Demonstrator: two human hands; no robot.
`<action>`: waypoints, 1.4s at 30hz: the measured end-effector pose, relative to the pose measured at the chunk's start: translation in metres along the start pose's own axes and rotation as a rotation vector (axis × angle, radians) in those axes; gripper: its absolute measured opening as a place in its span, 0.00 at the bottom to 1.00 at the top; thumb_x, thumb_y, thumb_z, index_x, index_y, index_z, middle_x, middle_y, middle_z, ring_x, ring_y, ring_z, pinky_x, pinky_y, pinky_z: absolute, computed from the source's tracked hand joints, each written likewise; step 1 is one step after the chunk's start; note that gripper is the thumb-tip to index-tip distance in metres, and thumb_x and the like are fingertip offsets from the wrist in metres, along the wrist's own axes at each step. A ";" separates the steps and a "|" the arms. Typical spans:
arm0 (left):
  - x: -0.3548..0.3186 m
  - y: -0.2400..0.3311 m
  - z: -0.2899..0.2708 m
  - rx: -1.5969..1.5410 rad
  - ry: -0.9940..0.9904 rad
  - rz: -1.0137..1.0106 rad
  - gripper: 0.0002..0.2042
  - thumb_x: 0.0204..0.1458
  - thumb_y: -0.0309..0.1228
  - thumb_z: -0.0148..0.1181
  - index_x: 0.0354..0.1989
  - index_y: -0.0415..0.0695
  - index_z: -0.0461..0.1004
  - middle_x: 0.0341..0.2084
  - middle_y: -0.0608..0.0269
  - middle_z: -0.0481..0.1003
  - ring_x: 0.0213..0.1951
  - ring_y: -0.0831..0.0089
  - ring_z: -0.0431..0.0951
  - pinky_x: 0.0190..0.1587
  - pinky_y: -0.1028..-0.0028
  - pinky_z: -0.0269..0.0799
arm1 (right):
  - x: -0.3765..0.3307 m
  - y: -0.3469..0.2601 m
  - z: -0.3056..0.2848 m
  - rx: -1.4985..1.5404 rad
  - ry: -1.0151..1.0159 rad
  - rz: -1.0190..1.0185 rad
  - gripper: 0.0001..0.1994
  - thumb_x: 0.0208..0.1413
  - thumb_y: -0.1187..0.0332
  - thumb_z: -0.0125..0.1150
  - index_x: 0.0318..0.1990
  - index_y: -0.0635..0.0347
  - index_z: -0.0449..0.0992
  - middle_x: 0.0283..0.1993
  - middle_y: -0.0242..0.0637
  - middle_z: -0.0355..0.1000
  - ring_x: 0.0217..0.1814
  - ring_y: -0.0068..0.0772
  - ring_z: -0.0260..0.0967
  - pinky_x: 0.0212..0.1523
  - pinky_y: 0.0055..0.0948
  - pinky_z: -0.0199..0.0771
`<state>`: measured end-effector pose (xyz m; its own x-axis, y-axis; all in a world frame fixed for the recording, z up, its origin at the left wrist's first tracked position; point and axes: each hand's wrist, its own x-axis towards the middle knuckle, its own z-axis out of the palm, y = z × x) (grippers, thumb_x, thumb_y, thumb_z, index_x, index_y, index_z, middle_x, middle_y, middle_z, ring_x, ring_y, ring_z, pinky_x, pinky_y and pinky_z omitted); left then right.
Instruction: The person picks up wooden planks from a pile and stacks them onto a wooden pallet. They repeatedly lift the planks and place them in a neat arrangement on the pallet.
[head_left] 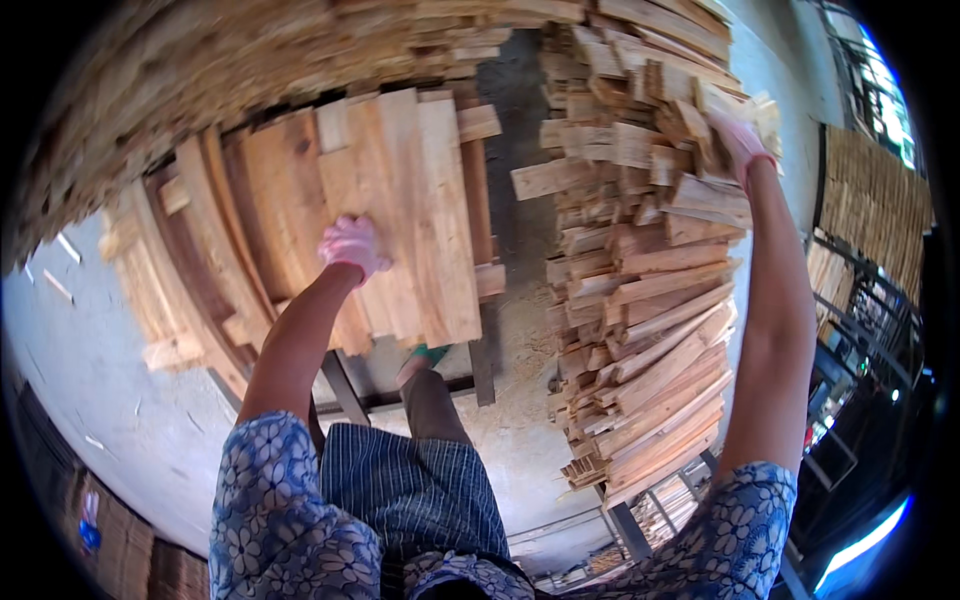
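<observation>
My left hand [350, 248], in a pale pink glove, rests on a layer of flat wooden boards [400, 180] laid side by side. Its fingers are curled; whether anything lies inside them is hidden. Far to the right, my right hand [738, 142], gloved the same way, reaches out to the upper part of a tall pile of short wooden slats [650, 270]. Its fingers blur into the pale wood there, so their grip cannot be made out. Loose slats [705, 205] lie tilted just below that wrist.
A dark metal frame [345, 390] stands under the boards, near my legs. Rows of stacked wood [250, 50] run along the far left. Between boards and pile lies a strip of concrete floor [520, 130]. A bundle of thin strips [870, 205] stands at the right.
</observation>
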<state>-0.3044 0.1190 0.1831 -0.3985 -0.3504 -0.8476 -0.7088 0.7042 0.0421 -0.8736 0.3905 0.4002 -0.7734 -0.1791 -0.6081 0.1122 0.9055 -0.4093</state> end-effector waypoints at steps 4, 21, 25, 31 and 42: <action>-0.011 -0.017 -0.010 -0.008 -0.073 -0.079 0.46 0.43 0.57 0.74 0.67 0.44 0.63 0.65 0.47 0.64 0.64 0.45 0.68 0.57 0.49 0.74 | -0.162 -0.033 0.097 -0.112 0.295 -0.084 0.47 0.53 0.46 0.65 0.76 0.57 0.53 0.61 0.59 0.72 0.58 0.49 0.73 0.58 0.40 0.73; -0.017 -0.020 -0.003 -0.006 -0.040 -0.031 0.46 0.42 0.55 0.75 0.65 0.38 0.63 0.62 0.41 0.64 0.61 0.42 0.69 0.58 0.50 0.73 | -0.260 0.163 0.471 -0.187 -0.034 -0.291 0.44 0.52 0.66 0.69 0.75 0.47 0.51 0.64 0.63 0.54 0.57 0.71 0.67 0.59 0.52 0.73; -0.008 -0.014 -0.006 0.007 -0.052 -0.038 0.45 0.42 0.54 0.75 0.65 0.39 0.63 0.62 0.42 0.64 0.61 0.41 0.68 0.58 0.50 0.72 | -0.260 0.207 0.454 -0.382 -0.139 -0.301 0.44 0.54 0.59 0.69 0.76 0.40 0.50 0.67 0.62 0.54 0.57 0.72 0.68 0.58 0.54 0.75; -0.012 -0.022 -0.007 0.000 -0.056 -0.056 0.46 0.42 0.56 0.75 0.64 0.40 0.64 0.61 0.42 0.64 0.60 0.42 0.69 0.56 0.52 0.73 | -0.205 0.168 0.402 -0.558 -0.308 -0.501 0.26 0.60 0.52 0.62 0.64 0.43 0.68 0.63 0.57 0.64 0.58 0.67 0.71 0.57 0.55 0.75; -0.016 -0.019 -0.004 -0.075 0.052 -0.047 0.42 0.39 0.54 0.77 0.61 0.43 0.70 0.58 0.49 0.70 0.58 0.46 0.72 0.52 0.43 0.72 | -0.149 0.128 0.499 -0.143 0.250 -0.271 0.24 0.68 0.49 0.54 0.50 0.67 0.66 0.52 0.58 0.65 0.53 0.62 0.66 0.54 0.51 0.68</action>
<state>-0.2864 0.1085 0.1980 -0.3923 -0.4145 -0.8212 -0.7679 0.6390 0.0443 -0.4322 0.3409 0.0993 -0.8929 -0.3358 -0.2999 -0.1913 0.8859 -0.4225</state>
